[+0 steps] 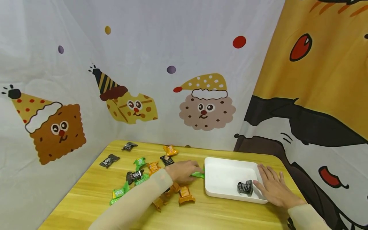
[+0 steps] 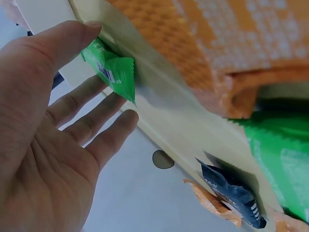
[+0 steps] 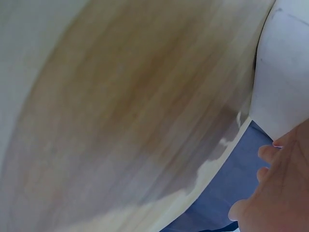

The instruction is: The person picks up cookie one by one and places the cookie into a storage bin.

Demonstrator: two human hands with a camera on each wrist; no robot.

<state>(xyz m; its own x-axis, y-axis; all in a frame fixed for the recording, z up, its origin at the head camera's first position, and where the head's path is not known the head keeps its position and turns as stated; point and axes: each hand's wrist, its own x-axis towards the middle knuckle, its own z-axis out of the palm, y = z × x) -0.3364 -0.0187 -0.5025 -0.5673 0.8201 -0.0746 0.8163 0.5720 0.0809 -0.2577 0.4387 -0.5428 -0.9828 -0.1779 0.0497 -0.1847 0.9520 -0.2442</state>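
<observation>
My left hand [image 1: 185, 171] is left of the white tray [image 1: 227, 193]. It pinches a green-wrapped candy [image 2: 113, 72] between thumb and fingertips, and in the head view that candy's end lies close to the tray's left wall. My right hand [image 1: 274, 187] rests against the tray's right rim with fingers extended and the thumb reaching over the edge. Inside the tray lies one black-wrapped candy [image 1: 245, 187], near that thumb. In the right wrist view, part of the right hand [image 3: 277, 188] shows beside the white tray wall [image 3: 285, 72].
Several orange, green and black candies lie scattered over the left half of the wooden table [image 1: 218, 214], among them an orange candy [image 1: 186, 195] in front of the left hand. Two black candies, one of them [image 1: 109, 160], sit toward the left edge. A printed curtain [image 1: 161, 38] hangs behind.
</observation>
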